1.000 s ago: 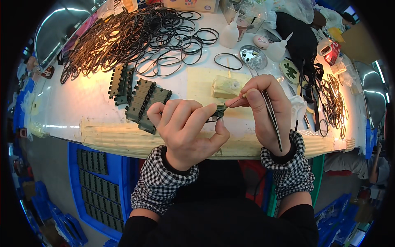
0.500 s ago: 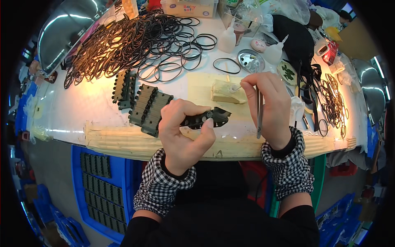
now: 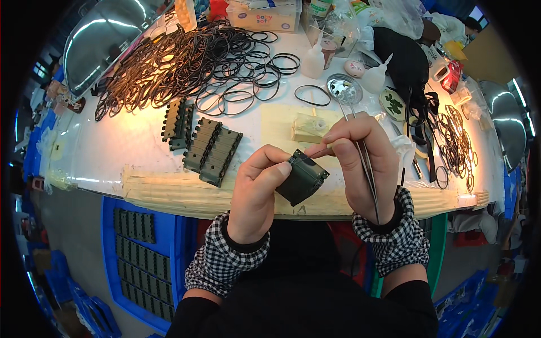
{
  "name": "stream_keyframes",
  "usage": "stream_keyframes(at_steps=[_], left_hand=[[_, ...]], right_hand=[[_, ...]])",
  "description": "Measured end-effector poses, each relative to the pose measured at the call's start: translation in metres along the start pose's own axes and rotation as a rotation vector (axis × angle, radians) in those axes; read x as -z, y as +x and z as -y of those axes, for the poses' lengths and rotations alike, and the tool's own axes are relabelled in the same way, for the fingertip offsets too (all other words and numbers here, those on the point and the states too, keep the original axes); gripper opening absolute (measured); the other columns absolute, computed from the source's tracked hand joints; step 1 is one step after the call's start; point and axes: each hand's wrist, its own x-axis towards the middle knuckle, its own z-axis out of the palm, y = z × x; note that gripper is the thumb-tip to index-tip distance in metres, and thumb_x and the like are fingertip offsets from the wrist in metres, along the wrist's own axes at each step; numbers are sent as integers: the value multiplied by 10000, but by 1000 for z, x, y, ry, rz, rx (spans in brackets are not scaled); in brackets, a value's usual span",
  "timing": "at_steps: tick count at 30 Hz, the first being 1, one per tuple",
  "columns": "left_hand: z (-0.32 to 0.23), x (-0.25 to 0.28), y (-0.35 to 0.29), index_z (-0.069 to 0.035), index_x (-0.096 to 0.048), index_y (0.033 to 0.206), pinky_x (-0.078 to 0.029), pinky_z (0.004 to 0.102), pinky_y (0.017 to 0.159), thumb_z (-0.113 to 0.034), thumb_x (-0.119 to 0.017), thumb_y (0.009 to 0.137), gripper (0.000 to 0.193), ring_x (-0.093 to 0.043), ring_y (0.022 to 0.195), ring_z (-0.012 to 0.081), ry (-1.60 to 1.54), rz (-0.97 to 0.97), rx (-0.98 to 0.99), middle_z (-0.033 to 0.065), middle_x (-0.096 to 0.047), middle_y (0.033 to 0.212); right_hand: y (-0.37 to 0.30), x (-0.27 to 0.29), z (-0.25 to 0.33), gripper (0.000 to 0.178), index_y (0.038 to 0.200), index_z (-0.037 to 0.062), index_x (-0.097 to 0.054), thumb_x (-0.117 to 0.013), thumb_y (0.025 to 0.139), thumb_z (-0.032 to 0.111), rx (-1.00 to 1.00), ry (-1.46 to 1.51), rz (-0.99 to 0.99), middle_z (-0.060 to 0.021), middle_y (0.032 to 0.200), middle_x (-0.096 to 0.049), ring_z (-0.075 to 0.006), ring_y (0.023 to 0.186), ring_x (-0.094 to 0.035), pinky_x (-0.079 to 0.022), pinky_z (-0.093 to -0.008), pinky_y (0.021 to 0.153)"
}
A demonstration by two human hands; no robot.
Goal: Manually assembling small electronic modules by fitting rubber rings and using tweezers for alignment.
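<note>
My left hand [image 3: 252, 188] pinches a dark green plastic part [image 3: 304, 181] between thumb and fingers, over the table's front edge. From the right, my right hand [image 3: 369, 155] meets the part's upper corner with thumb and forefinger pinched on a thin, small stick-like tool [image 3: 318, 151]. A pair of metal tweezers [image 3: 369, 183] lies across the right palm, points toward the wrist. Just beyond the hands is a tape-wrapped block [image 3: 306, 133] with a small clear blob on top. Stacks of similar green parts [image 3: 211, 149] lie left of my left hand.
Black rubber rings [image 3: 186, 67] heap at the far left; more rings [image 3: 455, 143] lie at right. A metal dish [image 3: 344, 89] and white squeeze bottles [image 3: 313, 59] stand beyond my right hand. Below left, a blue tray [image 3: 110, 253] holds rows of green parts. Padding [image 3: 169, 188] covers the table edge.
My left hand has turned the green part so its broad face shows. My right hand has come left and nearer from the block to the part, and the tweezers in it have tilted.
</note>
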Motion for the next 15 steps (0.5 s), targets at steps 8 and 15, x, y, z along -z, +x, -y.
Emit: stream_keyframes(at_steps=[8, 15], left_hand=[[2, 2, 0, -33, -565, 931, -493, 284, 770, -148, -519, 899, 128, -614, 819, 130, -28, 7, -2, 80, -657, 884], [1, 3, -1, -30, -599, 942, -482, 263, 801, -95, -549, 905, 89, -612, 850, 97, -103, 51, 7, 51, -673, 908]], right_hand=[[2, -1, 2, 125, 978, -12, -526, -494, 1002, 107, 32, -35, 4, -77, 877, -558, -144, 808, -660, -498, -244, 734], [2, -1, 1, 122, 980, -12, -518, -486, 1004, 103, 29, -18, -1, -80, 873, -561, -161, 810, -678, -500, -242, 732]])
